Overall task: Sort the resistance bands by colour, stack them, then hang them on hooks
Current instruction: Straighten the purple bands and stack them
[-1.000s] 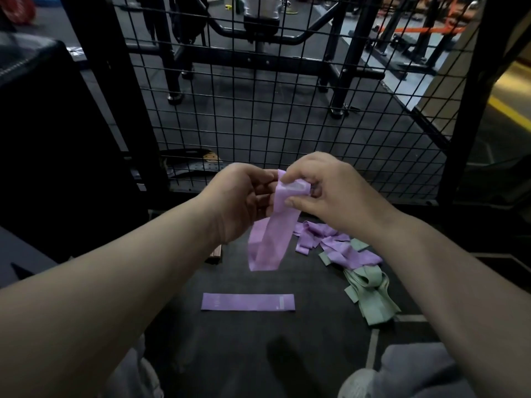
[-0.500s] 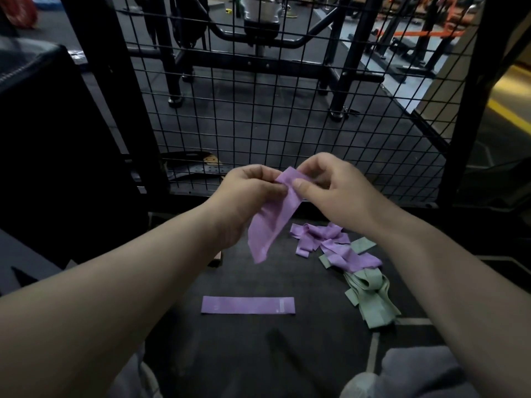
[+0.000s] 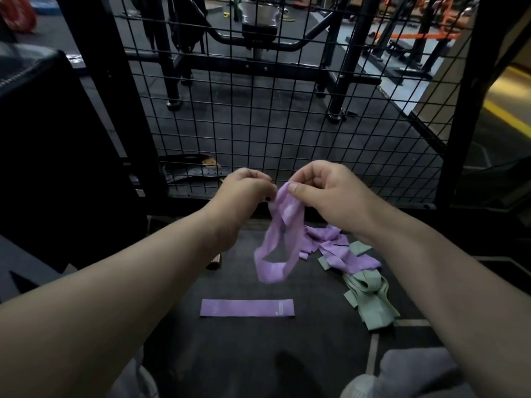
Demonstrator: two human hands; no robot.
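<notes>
On the dark gym floor (image 3: 244, 354), before a wire fence (image 3: 273, 110), the left hand (image 3: 244, 191) and right hand (image 3: 330, 191) are raised, both pinching the top of a hanging purple band (image 3: 280, 242).

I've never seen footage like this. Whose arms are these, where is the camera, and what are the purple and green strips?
There is no machine here. These are a person's two bare arms, filmed by one wide-angle camera worn on the head, looking forward and down. All three pictures come from that camera, moments apart.

The left hand and the right hand each pinch the top of a hanging purple band, a stretchy exercise loop that droops open below them. On the dark floor a flat purple band lies smoothed out. To its right is an unsorted heap of crumpled purple bands, partly lying over green bands. Behind stands a black wire mesh panel, with gym equipment beyond it.
</notes>
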